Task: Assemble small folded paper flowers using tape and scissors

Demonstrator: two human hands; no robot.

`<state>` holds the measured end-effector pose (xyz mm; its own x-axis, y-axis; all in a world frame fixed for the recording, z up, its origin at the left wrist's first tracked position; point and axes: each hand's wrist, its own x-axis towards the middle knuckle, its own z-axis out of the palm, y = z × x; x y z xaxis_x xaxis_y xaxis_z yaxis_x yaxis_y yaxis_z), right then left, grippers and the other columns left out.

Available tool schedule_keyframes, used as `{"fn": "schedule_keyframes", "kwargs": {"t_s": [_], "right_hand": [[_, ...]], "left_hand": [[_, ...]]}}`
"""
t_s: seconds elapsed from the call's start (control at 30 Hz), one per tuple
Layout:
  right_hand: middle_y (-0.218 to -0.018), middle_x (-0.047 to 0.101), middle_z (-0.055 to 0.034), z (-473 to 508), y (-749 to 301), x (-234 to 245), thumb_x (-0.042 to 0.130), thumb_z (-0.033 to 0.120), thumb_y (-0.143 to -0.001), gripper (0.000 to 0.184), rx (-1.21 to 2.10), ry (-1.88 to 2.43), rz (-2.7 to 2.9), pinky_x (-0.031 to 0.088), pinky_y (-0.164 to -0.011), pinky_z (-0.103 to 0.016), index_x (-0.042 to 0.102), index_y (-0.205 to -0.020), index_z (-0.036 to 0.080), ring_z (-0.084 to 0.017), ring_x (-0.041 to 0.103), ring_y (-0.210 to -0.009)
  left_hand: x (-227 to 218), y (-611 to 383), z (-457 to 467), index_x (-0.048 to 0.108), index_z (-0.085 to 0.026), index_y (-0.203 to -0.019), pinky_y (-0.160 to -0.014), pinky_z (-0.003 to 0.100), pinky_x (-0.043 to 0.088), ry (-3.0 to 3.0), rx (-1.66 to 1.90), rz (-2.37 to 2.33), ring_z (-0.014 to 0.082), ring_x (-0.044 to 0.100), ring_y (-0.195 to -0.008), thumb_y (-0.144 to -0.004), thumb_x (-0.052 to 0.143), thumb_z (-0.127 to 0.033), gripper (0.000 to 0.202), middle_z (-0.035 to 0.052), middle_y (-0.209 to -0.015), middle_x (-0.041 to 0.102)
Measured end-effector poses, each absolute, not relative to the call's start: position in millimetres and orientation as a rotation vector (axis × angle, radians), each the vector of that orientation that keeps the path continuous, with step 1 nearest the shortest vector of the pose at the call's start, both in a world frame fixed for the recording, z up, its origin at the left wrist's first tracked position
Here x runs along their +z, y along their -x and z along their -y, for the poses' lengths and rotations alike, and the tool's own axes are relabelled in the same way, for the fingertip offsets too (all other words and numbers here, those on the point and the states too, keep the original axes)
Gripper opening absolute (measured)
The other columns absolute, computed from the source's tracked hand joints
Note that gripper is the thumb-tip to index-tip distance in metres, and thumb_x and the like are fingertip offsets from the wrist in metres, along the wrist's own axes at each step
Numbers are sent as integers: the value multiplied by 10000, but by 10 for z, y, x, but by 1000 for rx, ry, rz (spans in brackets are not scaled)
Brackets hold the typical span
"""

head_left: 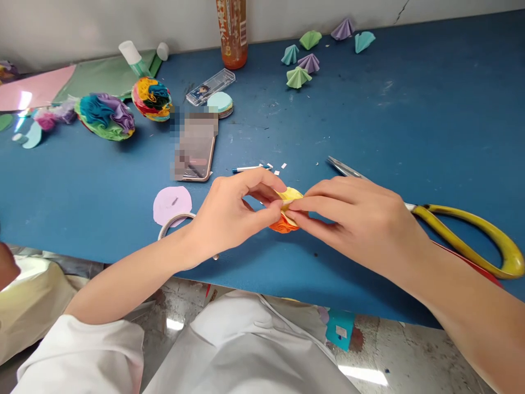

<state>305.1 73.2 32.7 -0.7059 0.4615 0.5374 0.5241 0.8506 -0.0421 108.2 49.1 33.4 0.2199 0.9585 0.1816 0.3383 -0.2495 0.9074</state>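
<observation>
Between my two hands, just above the table's near part, is a small yellow and orange pleated paper flower [284, 223]. My left hand [241, 208] grips its left side with thumb and fingers. Fingertips of my right hand [348, 216] pinch the yellow paper at its right; the fingers hide much of the flower. Yellow-handled scissors [463, 230] lie partly under my right hand and forearm. By my left wrist are a tape roll [166, 225] and a lilac paper disc [172, 203] with a dark mark.
Several folded paper fans [298, 77] lie at the back. Finished paper flower balls [107, 117], a phone [196, 148], a stack of paper discs [220, 103], a glue stick [133, 57] and a bottle [233, 35] stand or lie left of centre. A pen [250, 168] lies beyond my hands.
</observation>
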Motion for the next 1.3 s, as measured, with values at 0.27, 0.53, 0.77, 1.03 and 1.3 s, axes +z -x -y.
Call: {"fn": "schedule_keyframes", "kwargs": {"t_s": [0.27,0.53,0.77,1.03,1.3], "right_hand": [[-713,677,-1,-688,-2996,348,604,203,-850,125,-110,816,2389,494,-596,-263,662,-741,181,-127,610,-624],[-724,671,2,-691,-3003,331,588,222,-866,147,-23,843,2401,478,-603,-259,657,-744,178,-120,604,-628],[-725,655,12,-663,-3025,320,571,234,-873,150,46,898,2411,450,-581,-252,649,-752,193,-110,581,-612],[-725,648,21,-683,-3038,353,566,215,-873,130,305,910,2376,418,-557,-229,652,-776,208,-93,581,-636],[-698,648,26,-658,-3007,385,557,200,-845,137,411,1017,2318,415,-537,-238,633,-732,216,-97,553,-584]], "left_hand": [[305,-1085,-463,621,-174,-830,-494,115,509,-1848,1101,-1211,103,707,-715,-763,665,-180,80,-15,-785,718],[317,-1096,-449,629,-172,-805,-502,139,534,-1881,1089,-1215,120,712,-709,-761,670,-189,62,-8,-776,722],[311,-1096,-447,637,-179,-806,-497,141,540,-1858,1095,-1200,116,710,-700,-751,680,-173,70,-20,-766,723],[325,-1104,-454,636,-167,-788,-486,126,536,-1791,1090,-1192,114,711,-700,-747,689,-166,67,-22,-746,721],[309,-1094,-437,647,-173,-820,-523,154,554,-1834,1069,-1230,124,712,-731,-764,682,-221,82,-9,-793,726]]}}
